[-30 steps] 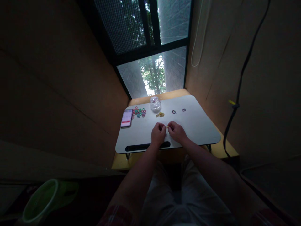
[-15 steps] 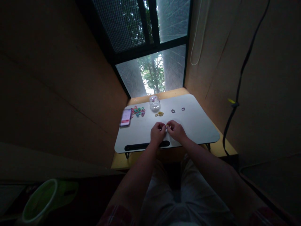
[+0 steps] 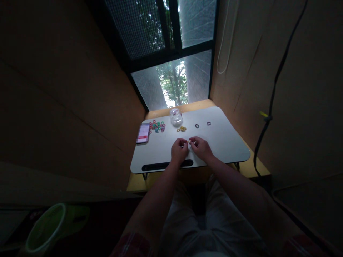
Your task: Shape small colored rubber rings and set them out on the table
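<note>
A: What are the hands over?

B: A white desk point(image 3: 219, 142), smooth, with rounded corners and a dark slot point(image 3: 155, 166) along its near edge. It stands on short dark legs on a yellowish wooden table point(image 3: 258, 169).

A: And the room?

B: Dim and narrow. Brown walls flank a dark-framed window point(image 3: 199, 78) with trees outside. A black cord point(image 3: 276, 80) hangs at the right, and a green plastic basket point(image 3: 45, 228) sits low at the left.

A: Where's the band point(image 3: 189, 142)?

B: Between the hands, above the near middle of the desk. It's small, thin and yellowish.

A: Which way does it point?

B: Its long axis seems to run roughly sideways, from one hand to the other. I can't tell one end from the other.

A: The fingers?

B: The left hand point(image 3: 179, 151) has its fingertips pinched on it, and the right hand point(image 3: 200, 149) pinches it from the other side. Finer details are too small to tell.

A: What's around them?

B: Beyond, yellow rings point(image 3: 182, 129) in a little cluster, a clear rounded container point(image 3: 176, 117), a dark ring point(image 3: 197, 126) and a purplish ring point(image 3: 208, 123). Farther left, a loose spread of coloured rings point(image 3: 157, 126) beside a flat rectangular phone point(image 3: 143, 133).
</note>
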The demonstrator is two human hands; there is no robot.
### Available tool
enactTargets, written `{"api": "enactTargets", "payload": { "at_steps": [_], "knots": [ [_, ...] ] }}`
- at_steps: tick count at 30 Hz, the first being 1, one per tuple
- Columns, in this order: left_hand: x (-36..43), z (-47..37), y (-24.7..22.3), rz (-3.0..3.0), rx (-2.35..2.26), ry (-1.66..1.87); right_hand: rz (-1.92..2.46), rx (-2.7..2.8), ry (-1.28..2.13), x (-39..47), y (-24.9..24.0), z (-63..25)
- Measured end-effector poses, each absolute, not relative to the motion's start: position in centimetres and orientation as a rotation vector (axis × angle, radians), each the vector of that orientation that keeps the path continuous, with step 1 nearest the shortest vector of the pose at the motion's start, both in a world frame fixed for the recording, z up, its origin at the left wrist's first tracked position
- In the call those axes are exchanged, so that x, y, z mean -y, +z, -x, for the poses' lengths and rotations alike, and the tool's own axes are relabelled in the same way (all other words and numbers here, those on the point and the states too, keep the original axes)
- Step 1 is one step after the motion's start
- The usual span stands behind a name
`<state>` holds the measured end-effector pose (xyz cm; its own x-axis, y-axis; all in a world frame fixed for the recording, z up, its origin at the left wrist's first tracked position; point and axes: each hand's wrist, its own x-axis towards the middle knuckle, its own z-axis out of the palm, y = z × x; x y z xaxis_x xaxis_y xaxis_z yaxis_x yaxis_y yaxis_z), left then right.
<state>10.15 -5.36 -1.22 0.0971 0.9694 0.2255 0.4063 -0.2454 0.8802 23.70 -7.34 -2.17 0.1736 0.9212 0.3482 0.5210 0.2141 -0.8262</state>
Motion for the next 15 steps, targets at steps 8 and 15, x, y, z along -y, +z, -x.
{"api": "enactTargets", "payload": {
  "at_steps": [8,15],
  "knots": [
    [5.34,-10.12,-1.01,-1.747,-1.381,1.122,1.453,1.536,0.483,7.25,-2.24,-23.84],
    [4.90,-10.03,-1.35,-1.764,-1.343,1.114,1.438,1.535,0.474,7.34,-2.16,-23.82]
  ]
}}
